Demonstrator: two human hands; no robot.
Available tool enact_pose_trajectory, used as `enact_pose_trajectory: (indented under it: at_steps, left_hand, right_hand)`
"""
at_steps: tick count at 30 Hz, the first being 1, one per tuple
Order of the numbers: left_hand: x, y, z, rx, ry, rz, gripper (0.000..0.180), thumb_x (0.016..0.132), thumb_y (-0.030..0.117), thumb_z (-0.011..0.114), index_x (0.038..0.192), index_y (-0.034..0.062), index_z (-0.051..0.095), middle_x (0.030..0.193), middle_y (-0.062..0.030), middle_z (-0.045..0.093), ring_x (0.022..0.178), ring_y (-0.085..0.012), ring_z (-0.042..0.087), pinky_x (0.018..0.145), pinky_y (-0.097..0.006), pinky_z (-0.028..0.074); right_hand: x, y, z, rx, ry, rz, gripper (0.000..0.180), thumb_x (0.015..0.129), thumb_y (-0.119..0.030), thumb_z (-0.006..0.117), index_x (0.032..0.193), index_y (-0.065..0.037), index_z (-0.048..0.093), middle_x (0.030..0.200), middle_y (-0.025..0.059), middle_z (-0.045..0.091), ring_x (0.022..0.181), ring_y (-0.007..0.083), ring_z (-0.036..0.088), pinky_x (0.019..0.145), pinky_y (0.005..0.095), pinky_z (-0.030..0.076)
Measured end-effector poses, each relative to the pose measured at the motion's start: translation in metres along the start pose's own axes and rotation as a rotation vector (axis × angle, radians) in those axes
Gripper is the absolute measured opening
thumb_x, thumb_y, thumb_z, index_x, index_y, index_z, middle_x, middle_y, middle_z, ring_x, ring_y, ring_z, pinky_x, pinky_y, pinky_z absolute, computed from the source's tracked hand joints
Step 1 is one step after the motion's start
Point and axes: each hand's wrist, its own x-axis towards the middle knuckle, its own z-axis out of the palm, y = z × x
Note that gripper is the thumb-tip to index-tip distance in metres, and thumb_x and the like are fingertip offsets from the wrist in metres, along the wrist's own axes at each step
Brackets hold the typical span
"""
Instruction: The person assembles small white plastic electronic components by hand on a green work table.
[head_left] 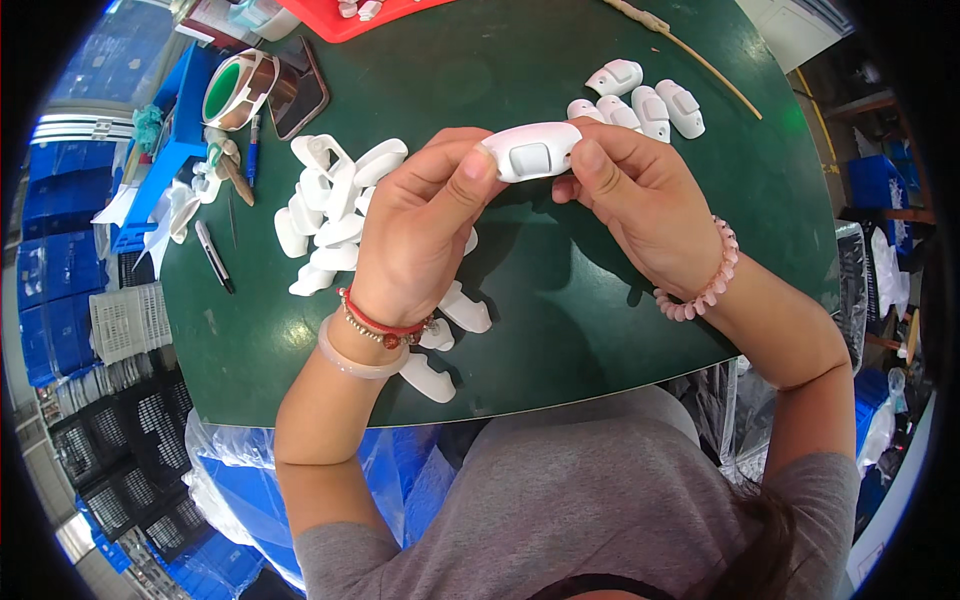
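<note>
Between my two hands, above the table, is a white curved plastic housing (533, 152) with a grey rectangular inset in its face. My left hand (425, 205) pinches its left end, thumb in front. The right end is gripped by my right hand (640, 195), its thumb also in front. A heap of loose white plastic shells (335, 195) lies beyond and beside my left wrist, partly covered by that hand; a few more, such as a white shell (428, 378), rest under the left forearm. Past my right hand sit several white housings with grey insets (652, 110).
The green table (580, 330) has a curved edge. At its far left are a tape roll (240, 90), a phone (300, 88), pens (213, 257) and a blue rack (165, 150). A red tray (350, 18) and a thin stick (700, 60) lie at the back. Crates (130, 430) stand left.
</note>
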Motion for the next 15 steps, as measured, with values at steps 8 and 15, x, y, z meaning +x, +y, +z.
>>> enact_pose_trajectory:
  at_steps: [8,15]
  left_hand:
    - [-0.0011,-0.0021,0.0017,0.069,0.028,0.011,0.031,0.092,0.021,0.046,0.112,-0.0013,0.052,0.11,-0.0072,0.052,0.107,-0.0182,0.049,0.096,-0.035,0.037]
    - [-0.0024,0.0011,0.0072,0.02,0.072,-0.061,0.032,0.092,0.023,0.047,0.112,-0.0006,0.053,0.111,-0.0062,0.053,0.106,-0.0166,0.049,0.095,-0.034,0.038]
  right_hand:
    - [-0.0003,0.0042,0.0029,0.001,0.035,-0.035,0.025,0.09,-0.02,0.051,0.098,0.002,0.059,0.085,0.0009,0.055,0.075,0.0078,0.049,0.071,0.022,0.041]
    - [-0.001,0.0043,0.0054,0.037,0.062,-0.029,0.022,0.09,-0.017,0.05,0.096,0.003,0.059,0.086,0.0009,0.052,0.076,0.0078,0.048,0.073,0.0217,0.04]
